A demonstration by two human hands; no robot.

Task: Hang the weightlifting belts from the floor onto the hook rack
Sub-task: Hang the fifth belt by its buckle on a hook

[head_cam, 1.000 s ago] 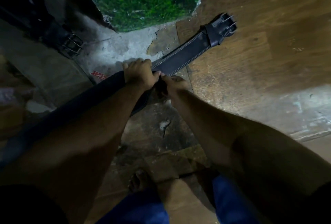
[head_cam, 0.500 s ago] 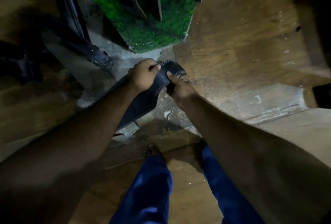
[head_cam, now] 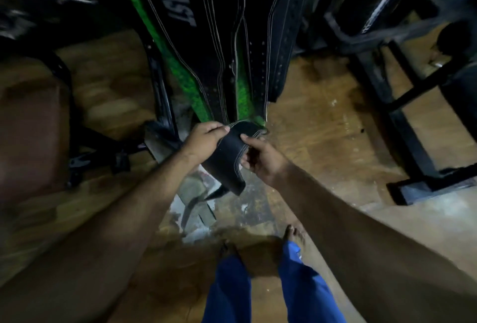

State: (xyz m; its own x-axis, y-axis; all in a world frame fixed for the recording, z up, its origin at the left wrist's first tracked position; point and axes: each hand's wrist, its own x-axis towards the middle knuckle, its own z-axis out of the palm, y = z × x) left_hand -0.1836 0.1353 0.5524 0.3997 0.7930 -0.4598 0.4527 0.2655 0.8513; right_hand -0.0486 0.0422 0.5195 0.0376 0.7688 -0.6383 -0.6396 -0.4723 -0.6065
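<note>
A black stitched weightlifting belt is folded over and held up in front of me. My left hand grips its left edge near the fold. On the other edge, my right hand pinches it with thumb on top. The belt's lower end hangs down towards the floor. Just beyond my hands, several black belts hang side by side, one printed with white letters. The hooks that carry them are out of view above.
A green wall strip shows behind the hanging belts. A black metal frame stands on the wooden floor at the right. Dark equipment and a belt buckle lie at the left. My bare feet and blue trousers are below.
The belt has come up off the floor and is now folded between both hands. My view has risen from the floor to the row of hanging belts.
</note>
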